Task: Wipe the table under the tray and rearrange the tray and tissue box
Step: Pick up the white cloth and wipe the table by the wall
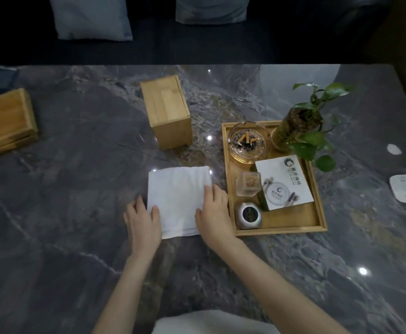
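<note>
A folded white cloth (178, 196) lies flat on the dark marble table (76, 189). My left hand (144, 220) rests on its near left corner, thumb on the cloth. My right hand (215, 213) lies on its right edge, fingers spread. Just right of the cloth sits the wooden tray (291, 225), holding a glass ashtray (247, 143) with butts, a small clear box (249, 184), a round silver device (248, 215), a white card (286, 182) and a potted plant (300, 126). The wooden tissue box (167, 110) stands behind the cloth.
A second wooden box (7, 121) sits at the left edge. A white oval device (405, 191) lies right of the tray. Cushions (91, 16) on a dark sofa line the far side. Something white (211, 323) shows at the bottom edge.
</note>
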`<state>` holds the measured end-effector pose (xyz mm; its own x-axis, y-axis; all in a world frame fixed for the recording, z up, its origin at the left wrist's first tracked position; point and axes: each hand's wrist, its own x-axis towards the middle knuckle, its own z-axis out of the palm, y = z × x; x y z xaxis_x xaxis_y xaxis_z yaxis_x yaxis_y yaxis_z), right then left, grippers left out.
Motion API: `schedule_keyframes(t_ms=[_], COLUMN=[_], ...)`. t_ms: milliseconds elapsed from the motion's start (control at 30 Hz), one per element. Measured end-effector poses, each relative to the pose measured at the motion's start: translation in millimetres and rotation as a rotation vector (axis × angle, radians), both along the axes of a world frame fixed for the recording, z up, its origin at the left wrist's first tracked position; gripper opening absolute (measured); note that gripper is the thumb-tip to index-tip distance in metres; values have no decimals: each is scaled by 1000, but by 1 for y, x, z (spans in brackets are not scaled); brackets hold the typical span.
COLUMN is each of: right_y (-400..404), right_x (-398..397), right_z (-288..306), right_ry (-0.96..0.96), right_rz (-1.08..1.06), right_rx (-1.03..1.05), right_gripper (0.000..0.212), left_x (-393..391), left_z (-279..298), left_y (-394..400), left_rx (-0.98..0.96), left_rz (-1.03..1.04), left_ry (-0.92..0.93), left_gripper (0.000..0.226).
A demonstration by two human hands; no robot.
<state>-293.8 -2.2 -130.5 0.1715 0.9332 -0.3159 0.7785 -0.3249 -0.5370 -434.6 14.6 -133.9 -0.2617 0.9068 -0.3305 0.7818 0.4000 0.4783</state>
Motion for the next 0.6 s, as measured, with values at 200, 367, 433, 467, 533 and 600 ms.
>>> schedule_keyframes(t_ms=[200,367,433,467,533,600], right_y=[-7,-1,5,8,12,17], right_x=[-6,-3,2,5,8,11], right_z=[-13,-6,-1,2,4,9], right_ry=[-20,322,515,571,648,768], right_rz=[-65,-294,-452,-478,-455,-436], right_rx=[-36,-13,-109,-162,-237,-316], right_gripper=[57,67,71,71,65,59], left_x=[2,-2,-3,-3,-4,-4], left_z=[2,6,12,14,18,22], left_y=[6,14,17,19,23,24], left_rx=[-58,-84,-124,-147,-201,-251], left_rz=[49,145,208,239,255,242], left_ry=[-120,-270,-419,-490,-578,-633], left_gripper=[39,42,41,40,33,27])
